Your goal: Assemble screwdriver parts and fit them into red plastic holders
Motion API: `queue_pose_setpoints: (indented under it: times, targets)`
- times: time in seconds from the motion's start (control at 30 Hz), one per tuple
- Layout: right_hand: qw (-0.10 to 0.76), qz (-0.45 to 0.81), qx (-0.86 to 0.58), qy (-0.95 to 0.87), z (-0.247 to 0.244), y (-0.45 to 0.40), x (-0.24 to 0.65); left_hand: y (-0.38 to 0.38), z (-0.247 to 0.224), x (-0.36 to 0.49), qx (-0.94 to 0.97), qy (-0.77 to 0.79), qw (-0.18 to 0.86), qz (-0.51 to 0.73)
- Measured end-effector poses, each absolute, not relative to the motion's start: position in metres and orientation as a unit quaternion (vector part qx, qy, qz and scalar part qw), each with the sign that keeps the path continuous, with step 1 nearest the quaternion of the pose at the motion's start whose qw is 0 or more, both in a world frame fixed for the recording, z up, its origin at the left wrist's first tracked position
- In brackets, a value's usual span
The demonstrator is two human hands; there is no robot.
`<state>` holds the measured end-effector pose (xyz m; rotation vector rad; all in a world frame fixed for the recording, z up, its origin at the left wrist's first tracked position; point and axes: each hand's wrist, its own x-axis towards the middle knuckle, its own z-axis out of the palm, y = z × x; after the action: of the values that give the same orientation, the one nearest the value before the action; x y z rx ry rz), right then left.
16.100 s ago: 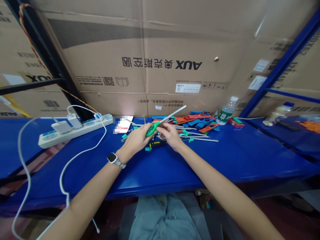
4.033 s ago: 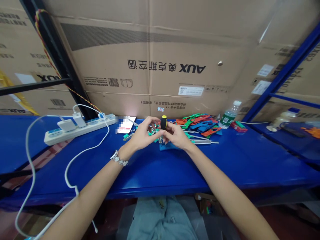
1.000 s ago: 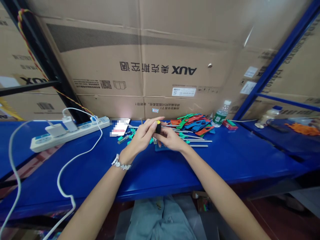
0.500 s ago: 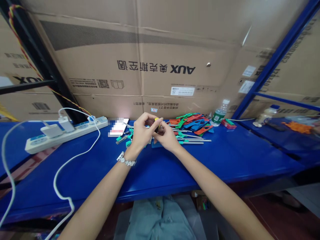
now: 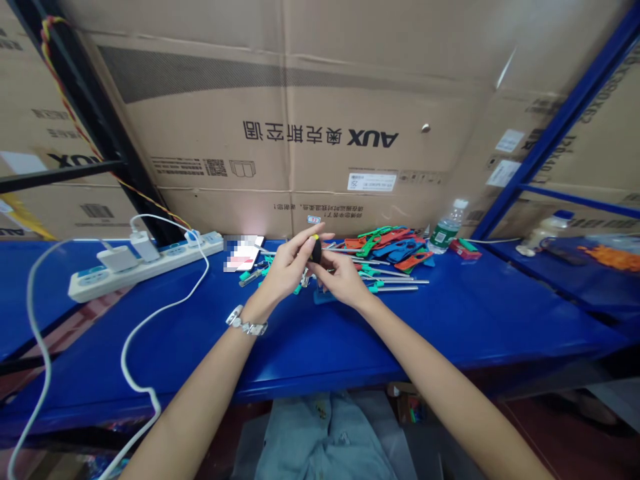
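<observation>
A short screwdriver [image 5: 317,251] with a black handle and yellow top stands roughly upright between my hands, its tip hidden. My left hand [image 5: 287,267] has thumb and fingers around the handle, with the fingertips reaching past it. My right hand [image 5: 346,277] is closed just below the handle, thumb and fingers pinched together; what they grip is mostly covered. A small shiny metal part [image 5: 305,277] shows under my left fingers. Beneath my right hand lies a blue piece [image 5: 324,296]. Around both hands are metal rods with green ends [image 5: 397,289].
Red, blue and green plastic clips [image 5: 400,247] are heaped right of my hands, beside a water bottle [image 5: 447,230] and small red box [image 5: 465,250]. Leftward are a phone [image 5: 245,253] and a power strip [image 5: 145,263] with white cables. A large cardboard box [image 5: 320,87] stands behind.
The fingers of my left hand have straightened and shifted on the screwdriver, so more of its black handle shows. My right hand has barely moved. The whole view has shifted slightly.
</observation>
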<state>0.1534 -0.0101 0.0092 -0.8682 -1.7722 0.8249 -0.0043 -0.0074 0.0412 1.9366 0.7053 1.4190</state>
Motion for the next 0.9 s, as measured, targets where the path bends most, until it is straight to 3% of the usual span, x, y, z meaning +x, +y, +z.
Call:
queue_pose_setpoints:
  times: [0.33,0.63,0.8,0.9]
  targets:
    - [0.558,0.267,-0.368,-0.694,0.005,-0.010,0.148,0.000,0.034,0.008,0.655,0.324,0.191,0.655]
    - [0.379,0.382,-0.313,-0.783,0.028,-0.016,0.176,-0.014,0.038,0.003,0.729,0.273,0.315,0.543]
    - [0.505,0.287,-0.358,-0.731,0.019,-0.012,0.164,-0.010,0.038,0.012,0.707,0.299,0.247,0.591]
    - [0.519,0.292,-0.384,-0.706,0.017,-0.011,0.159,-0.008,0.039,0.012,0.696,0.312,0.230,0.604]
